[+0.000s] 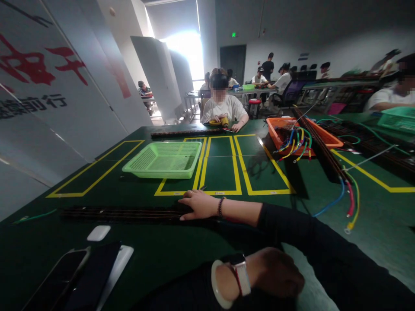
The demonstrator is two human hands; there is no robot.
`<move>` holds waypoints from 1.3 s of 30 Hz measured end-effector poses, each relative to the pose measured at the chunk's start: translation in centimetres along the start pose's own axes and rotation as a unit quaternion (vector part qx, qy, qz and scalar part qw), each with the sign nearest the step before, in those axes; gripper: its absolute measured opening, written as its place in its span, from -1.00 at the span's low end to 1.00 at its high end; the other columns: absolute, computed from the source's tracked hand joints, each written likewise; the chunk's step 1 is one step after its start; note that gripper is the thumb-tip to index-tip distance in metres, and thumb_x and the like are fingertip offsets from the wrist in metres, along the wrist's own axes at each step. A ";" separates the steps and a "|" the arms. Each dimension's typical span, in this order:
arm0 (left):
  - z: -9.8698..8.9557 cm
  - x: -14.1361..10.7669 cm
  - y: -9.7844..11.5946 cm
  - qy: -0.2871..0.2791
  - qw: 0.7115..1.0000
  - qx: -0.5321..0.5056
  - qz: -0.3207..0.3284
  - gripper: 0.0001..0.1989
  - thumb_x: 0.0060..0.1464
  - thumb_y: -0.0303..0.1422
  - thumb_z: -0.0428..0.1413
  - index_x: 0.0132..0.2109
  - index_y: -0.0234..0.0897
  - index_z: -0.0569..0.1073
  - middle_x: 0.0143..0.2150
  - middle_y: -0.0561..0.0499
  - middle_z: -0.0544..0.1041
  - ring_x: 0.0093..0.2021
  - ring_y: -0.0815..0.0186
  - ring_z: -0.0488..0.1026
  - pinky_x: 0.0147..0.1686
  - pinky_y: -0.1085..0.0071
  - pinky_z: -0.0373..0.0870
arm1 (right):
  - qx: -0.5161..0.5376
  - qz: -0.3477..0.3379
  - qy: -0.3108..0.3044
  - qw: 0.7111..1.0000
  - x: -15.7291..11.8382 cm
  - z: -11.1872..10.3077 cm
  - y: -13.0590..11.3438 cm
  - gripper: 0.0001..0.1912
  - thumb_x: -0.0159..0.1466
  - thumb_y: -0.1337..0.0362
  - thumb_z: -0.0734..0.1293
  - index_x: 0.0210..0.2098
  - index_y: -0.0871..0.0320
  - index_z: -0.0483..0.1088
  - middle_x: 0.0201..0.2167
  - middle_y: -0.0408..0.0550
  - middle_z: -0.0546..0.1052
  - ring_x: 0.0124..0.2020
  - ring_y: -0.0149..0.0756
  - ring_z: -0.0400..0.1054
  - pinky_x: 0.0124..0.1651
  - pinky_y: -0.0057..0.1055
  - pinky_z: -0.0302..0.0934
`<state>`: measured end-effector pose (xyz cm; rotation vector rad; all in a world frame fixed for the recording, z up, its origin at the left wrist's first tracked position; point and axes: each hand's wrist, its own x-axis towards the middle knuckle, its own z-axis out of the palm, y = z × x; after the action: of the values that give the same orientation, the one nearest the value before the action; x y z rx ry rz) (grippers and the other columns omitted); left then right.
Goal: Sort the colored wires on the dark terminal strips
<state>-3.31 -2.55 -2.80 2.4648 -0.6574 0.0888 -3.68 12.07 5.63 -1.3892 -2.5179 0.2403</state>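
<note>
My right hand reaches in from the right, palm down, its thumb and fingers apart over the right part of a long dark strip. A small dark tip shows just behind its knuckles. Lower down, my left hand, with a watch and a pale bangle at the wrist, is curled closed in shadow below my right forearm. What its fingers hold, if anything, is hidden. Beyond the strip, a light green basket stands on the green table among yellow tape outlines.
An orange basket holds colored cables, with another dark strip across it. Phones and a white case lie at the near left. Across the table, a person holds a yellow tool.
</note>
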 end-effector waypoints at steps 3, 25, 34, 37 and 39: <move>0.4 0.0 -0.2 0.021 1.000 -0.013 0.010 -0.86 -0.02 -0.51 0.02 -0.47 -0.22 0.37 -0.44 0.09 0.50 -0.35 0.37 0.40 -0.23 0.47 0.27 | -0.013 0.027 0.047 0.998 -4.9 -1.8 1.4 -0.48 0.31 -0.01 0.19 0.12 0.21 0.30 -0.04 0.09 0.38 -0.03 -0.17 0.26 0.04 -0.24 0.11; -1.9 0.4 1.5 0.123 0.970 -0.165 -0.132 -0.75 -0.10 -0.66 -0.08 -0.55 -0.34 0.39 -0.52 0.06 0.45 -0.39 0.46 0.33 -0.19 0.56 0.26 | -0.269 0.474 0.042 0.838 -35.7 -3.3 7.1 -0.60 0.39 0.13 0.04 -0.31 0.15 0.42 -0.55 -0.04 0.45 -0.51 -0.28 0.40 -0.58 -0.48 -0.18; -2.4 0.5 1.7 0.105 0.965 -0.174 -0.165 -0.73 -0.07 -0.67 -0.10 -0.53 -0.36 0.42 -0.49 0.04 0.47 -0.36 0.46 0.36 -0.10 0.54 0.26 | -0.243 0.479 0.108 0.837 -39.7 -3.9 9.7 -0.66 0.33 0.16 0.11 -0.13 0.10 0.47 -0.26 -0.01 0.52 -0.33 -0.23 0.43 -0.41 -0.41 0.23; -2.7 0.6 1.9 0.112 0.957 -0.196 -0.183 -0.72 -0.07 -0.66 -0.11 -0.53 -0.36 0.43 -0.49 0.04 0.48 -0.37 0.46 0.36 -0.11 0.52 0.27 | -0.105 0.404 0.173 0.892 -36.9 -4.0 7.0 -0.62 0.36 0.09 0.10 -0.02 0.11 0.41 -0.16 0.01 0.47 -0.21 -0.27 0.40 -0.17 -0.36 0.28; -3.0 0.7 2.1 0.125 0.947 -0.222 -0.197 -0.72 -0.08 -0.65 -0.11 -0.53 -0.36 0.43 -0.51 0.04 0.48 -0.39 0.45 0.37 -0.16 0.52 0.30 | -0.019 0.354 0.225 0.908 -34.2 -3.9 4.8 -0.59 0.36 0.05 0.10 0.03 0.12 0.36 -0.11 0.04 0.43 -0.12 -0.29 0.35 -0.05 -0.35 0.26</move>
<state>-3.41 -2.68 0.94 2.0515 -0.0548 0.0844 18.82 -14.26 3.20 -2.0483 -1.5864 -0.0098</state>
